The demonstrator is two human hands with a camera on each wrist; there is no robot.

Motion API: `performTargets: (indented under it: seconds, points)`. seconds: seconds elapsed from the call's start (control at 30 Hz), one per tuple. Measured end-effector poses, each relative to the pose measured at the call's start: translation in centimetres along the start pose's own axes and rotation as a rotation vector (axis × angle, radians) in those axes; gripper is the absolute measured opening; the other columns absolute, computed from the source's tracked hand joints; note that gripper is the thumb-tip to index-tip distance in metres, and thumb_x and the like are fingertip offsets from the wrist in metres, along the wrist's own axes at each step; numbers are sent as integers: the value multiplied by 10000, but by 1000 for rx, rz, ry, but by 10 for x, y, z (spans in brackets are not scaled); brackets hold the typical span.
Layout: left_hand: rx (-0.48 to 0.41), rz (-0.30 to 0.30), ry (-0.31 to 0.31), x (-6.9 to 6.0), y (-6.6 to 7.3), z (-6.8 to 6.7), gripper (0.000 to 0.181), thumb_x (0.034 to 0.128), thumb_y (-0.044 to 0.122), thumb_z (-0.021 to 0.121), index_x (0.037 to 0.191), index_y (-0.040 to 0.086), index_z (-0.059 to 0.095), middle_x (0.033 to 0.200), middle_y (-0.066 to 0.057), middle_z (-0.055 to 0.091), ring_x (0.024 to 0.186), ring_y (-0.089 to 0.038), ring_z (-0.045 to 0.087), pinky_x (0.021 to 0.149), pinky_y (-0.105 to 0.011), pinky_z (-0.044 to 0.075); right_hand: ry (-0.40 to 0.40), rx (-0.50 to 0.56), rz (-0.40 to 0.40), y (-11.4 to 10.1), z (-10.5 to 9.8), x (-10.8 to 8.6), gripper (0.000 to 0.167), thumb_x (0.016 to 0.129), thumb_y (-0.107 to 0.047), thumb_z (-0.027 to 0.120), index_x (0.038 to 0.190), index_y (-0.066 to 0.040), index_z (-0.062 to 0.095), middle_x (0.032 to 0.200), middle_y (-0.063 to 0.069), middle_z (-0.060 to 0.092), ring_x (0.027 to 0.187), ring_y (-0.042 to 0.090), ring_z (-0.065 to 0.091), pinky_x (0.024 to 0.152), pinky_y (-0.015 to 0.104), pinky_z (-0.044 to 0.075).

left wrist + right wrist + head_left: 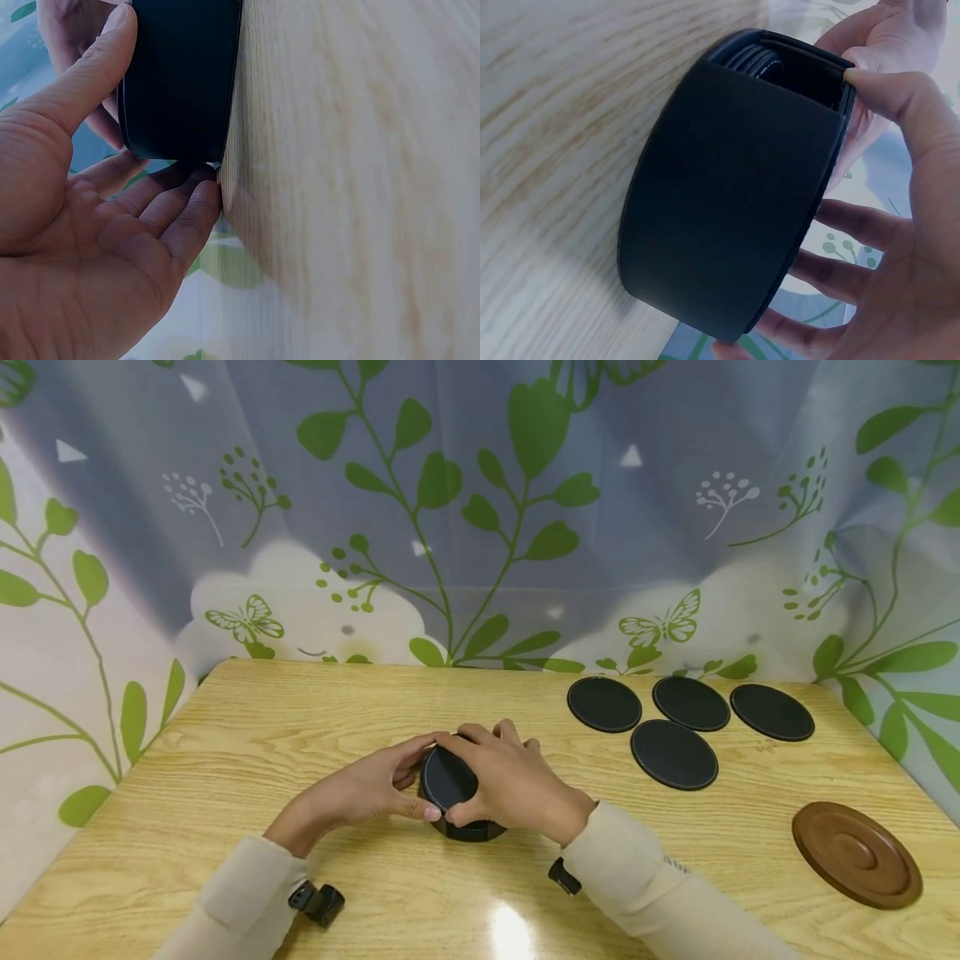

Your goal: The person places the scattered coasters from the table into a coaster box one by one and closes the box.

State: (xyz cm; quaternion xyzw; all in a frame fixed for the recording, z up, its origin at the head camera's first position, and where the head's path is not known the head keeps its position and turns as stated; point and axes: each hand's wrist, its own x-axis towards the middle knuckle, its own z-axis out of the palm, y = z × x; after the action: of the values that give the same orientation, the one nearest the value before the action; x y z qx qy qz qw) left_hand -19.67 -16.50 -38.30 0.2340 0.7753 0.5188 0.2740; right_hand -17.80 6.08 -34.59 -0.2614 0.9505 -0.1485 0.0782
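Note:
A black round coaster holder (474, 833) stands on the table between both hands. Across its top lies a black coaster (447, 778) with pale edge stitching. My left hand (375, 787) curves round the holder's left side, thumb at the near rim and fingers behind. From above, my right hand (517, 781) spans the coaster, its thumb on the near edge and its fingers toward the far side. The right wrist view shows several stacked coasters (754, 64) through the slot in the holder's wall. Part of the coaster is hidden under the right hand.
Several black coasters (673, 754) lie flat at the back right of the wooden table (300, 710). A brown round wooden dish (857, 855) lies near the right edge. Behind the table hangs a leaf-patterned curtain (480, 510).

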Motion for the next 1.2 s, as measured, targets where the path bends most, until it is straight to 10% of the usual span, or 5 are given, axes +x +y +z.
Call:
performTargets:
  seconds: [1.2]
  points:
    - [6,6,-12,0,-1,0,1021,940,210,806,1697,106,129,1737,-192,217,1598,-409,234,1258,-564,346,5,-12,7,8,11,-13,884,938,-462,790,1647,-163,355,1701,104,326,1528,363,339,1076,730,437]
